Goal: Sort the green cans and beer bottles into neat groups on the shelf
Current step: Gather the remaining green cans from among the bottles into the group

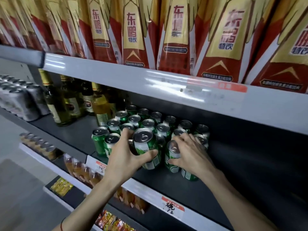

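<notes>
Several green cans (148,123) with silver tops stand packed together on the dark middle shelf (241,164). My left hand (124,157) grips one green can (145,148) at the front of the group, tilted toward me. My right hand (191,151) grips another green can (172,157) just to its right, also leaning. One more green can (190,175) stands partly hidden under my right wrist. Several beer bottles (100,104) with gold foil necks stand to the left of the cans, further back.
Silver cans (20,99) fill the shelf's far left. The shelf above (133,77) carries tall red and gold cartons (133,39). Lower shelves hold small jars (41,145), amber packs (80,170) and yellow packets (61,186). The right part of the middle shelf is bare dark surface.
</notes>
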Motion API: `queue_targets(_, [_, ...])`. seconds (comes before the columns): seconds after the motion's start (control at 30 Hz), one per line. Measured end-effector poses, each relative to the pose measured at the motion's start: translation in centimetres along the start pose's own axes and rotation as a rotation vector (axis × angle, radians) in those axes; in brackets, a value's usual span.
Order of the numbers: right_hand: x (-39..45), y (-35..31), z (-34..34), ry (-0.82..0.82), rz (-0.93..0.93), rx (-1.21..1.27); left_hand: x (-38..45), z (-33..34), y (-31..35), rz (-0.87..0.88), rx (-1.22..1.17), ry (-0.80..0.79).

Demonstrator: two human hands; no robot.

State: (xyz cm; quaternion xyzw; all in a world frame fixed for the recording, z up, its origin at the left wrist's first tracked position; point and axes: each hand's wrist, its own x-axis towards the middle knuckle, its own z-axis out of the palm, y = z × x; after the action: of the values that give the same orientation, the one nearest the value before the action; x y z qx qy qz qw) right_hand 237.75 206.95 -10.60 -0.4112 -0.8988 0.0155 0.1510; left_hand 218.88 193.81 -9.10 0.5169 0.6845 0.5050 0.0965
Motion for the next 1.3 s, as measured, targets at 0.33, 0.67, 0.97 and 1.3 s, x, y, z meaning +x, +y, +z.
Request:
queue_targets(0.33, [-0.1,-0.6,0.4,-0.025,0.066,-0.076,1.2,-0.2,-1.1,-0.001,-0.007,-0.105])
queue_targets(0.67, [-2.6,-3.6,-2.4,-0.029,-0.044,0.337,1.0,0.1,-0.5,0.020,-0.026,-0.174])
queue_targets(0.97, [-3.6,-6.7,-0.5,0.064,0.090,0.549,0.2,-0.4,-0.3,0.015,-0.109,-0.244])
queue_targets(1.3, [-4.3,-8.6,5.0,0.200,0.267,0.505,1.6,-6.0,-1.4,-0.039,-0.285,-0.018])
